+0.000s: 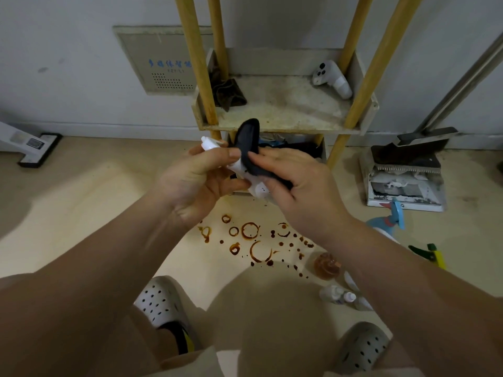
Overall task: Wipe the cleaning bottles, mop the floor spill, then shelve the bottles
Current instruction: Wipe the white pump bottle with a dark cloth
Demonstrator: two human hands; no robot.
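One white bottle [330, 76] already lies in the back right corner of the shelf [272, 104], so I judge the wiping is under way but far from finished. My left hand [201, 183] grips a spray bottle [212, 144] in front of the shelf's front edge, fingers curled round its body, nozzle poking out to the left. My right hand [296, 186] presses a dark cloth [249, 144] onto it, fingers close together on top and the cloth folded round the bottle. On the floor to my right a blue sprayer [392, 221], a green and yellow sprayer [430, 254], an amber bottle [326, 266] and some small clear bottles [337, 295] are not yet shelved; whether any has been wiped I cannot tell. The brown spill [250, 231] of rings and drops lies unmopped below my hands, and the mop [38, 148] rests by the wall, well apart to the left.
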